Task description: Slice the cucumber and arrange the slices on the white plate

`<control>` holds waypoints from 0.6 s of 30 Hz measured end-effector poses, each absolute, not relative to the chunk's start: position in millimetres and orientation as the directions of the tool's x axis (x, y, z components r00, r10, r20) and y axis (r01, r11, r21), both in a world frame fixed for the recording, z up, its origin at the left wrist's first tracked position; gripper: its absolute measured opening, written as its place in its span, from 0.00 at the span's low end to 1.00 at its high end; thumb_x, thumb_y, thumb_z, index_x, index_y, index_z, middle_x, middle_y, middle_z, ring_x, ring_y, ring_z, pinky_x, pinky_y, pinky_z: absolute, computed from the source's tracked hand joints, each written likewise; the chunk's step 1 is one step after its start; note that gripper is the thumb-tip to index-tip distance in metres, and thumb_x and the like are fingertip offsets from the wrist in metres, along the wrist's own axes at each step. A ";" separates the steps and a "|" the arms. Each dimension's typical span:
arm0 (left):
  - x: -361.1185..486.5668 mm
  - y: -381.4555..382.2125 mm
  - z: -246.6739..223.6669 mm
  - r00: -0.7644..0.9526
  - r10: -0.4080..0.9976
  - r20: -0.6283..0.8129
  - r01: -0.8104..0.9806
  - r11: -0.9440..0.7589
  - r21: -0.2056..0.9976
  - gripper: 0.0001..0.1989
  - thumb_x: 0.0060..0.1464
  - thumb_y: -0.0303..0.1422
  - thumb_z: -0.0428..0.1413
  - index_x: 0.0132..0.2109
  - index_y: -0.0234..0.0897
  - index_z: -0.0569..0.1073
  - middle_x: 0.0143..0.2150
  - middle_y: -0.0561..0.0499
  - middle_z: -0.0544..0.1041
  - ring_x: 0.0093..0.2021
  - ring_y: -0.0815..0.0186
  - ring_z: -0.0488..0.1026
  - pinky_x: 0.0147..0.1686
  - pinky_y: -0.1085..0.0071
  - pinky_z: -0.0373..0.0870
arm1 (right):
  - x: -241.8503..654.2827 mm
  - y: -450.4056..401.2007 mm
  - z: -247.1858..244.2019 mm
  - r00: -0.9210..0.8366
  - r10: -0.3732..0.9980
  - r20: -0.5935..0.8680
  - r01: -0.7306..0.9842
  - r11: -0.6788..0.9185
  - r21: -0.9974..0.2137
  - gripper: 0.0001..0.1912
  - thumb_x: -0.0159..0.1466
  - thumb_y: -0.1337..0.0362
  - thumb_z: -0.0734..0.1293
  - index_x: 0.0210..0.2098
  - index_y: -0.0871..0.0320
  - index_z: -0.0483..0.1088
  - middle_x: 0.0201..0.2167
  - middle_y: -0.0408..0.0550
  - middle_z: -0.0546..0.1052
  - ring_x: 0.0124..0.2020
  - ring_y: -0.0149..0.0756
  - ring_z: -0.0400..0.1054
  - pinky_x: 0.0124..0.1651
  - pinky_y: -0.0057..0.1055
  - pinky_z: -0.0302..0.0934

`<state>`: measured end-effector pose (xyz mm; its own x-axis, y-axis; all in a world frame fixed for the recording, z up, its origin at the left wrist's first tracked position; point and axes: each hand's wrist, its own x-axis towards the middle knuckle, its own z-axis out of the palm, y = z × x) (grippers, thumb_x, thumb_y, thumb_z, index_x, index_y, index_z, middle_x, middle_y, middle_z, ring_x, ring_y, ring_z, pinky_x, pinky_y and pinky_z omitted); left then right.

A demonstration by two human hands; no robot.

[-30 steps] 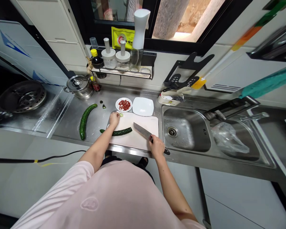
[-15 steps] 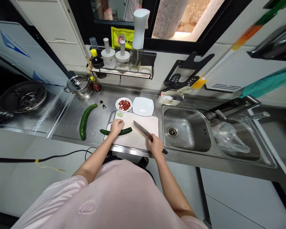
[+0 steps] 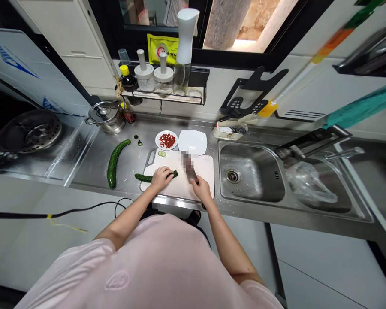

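Note:
My left hand (image 3: 161,178) is curled over a dark green cucumber (image 3: 143,177), gripping it close to its right end. The cucumber lies across the white cutting board (image 3: 206,171), and its left end sticks out past the board's edge. In my right hand (image 3: 201,189) is a kitchen knife (image 3: 191,173), its blade pointing away from me over the board, to the right of the cucumber and apart from it. The blade's far part is blurred out by blocks. A few thin cucumber slices (image 3: 161,153) rest at the board's far left corner.
Behind the board stand a plate of chopped red pieces (image 3: 167,140) and a white plate (image 3: 192,142). A whole cucumber (image 3: 116,163) and dark trimmings (image 3: 140,143) lie to the left. The sink (image 3: 251,180) is on the right, a lidded pot (image 3: 106,118) at the back left.
My left hand has moved right along the cucumber and closed over it near its right end. The knife has swung to point more directly away from me, and my right hand has shifted left.

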<state>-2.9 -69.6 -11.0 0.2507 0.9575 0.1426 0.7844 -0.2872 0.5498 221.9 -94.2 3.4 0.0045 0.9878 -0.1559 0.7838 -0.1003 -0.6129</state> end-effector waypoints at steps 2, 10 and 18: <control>-2.8 -68.9 -13.1 0.264 0.949 0.174 0.776 -0.316 0.546 0.11 0.58 0.36 0.51 0.43 0.40 0.75 0.40 0.48 0.73 0.44 0.64 0.68 0.47 0.66 0.63 | 216.3 -93.9 7.5 -0.039 0.979 -0.201 0.779 -0.096 -0.620 0.12 0.64 0.58 0.58 0.35 0.57 0.69 0.28 0.45 0.75 0.30 0.34 0.68 0.31 0.24 0.51; -3.7 -65.7 -20.6 0.279 0.925 0.259 0.760 -0.378 0.529 0.10 0.58 0.35 0.51 0.43 0.40 0.75 0.39 0.49 0.73 0.42 0.66 0.69 0.45 0.68 0.65 | 200.7 -95.6 24.2 -0.119 0.942 -0.313 0.892 -0.037 -0.451 0.14 0.67 0.58 0.55 0.40 0.58 0.68 0.33 0.49 0.76 0.36 0.36 0.69 0.33 0.25 0.50; -1.0 -65.2 -31.0 0.347 0.899 0.266 0.760 -0.436 0.483 0.12 0.60 0.37 0.49 0.45 0.42 0.76 0.42 0.49 0.74 0.44 0.67 0.70 0.45 0.69 0.66 | 190.0 -101.1 31.6 -0.131 0.913 -0.385 0.967 0.033 -0.252 0.15 0.69 0.59 0.51 0.47 0.57 0.63 0.36 0.51 0.76 0.38 0.38 0.70 0.36 0.28 0.52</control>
<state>-1.0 -65.2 -31.0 0.3473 0.8993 0.2659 0.7596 -0.4361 0.4826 190.0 -101.1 31.6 -0.1312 0.9134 -0.3854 0.9672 0.0326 -0.2520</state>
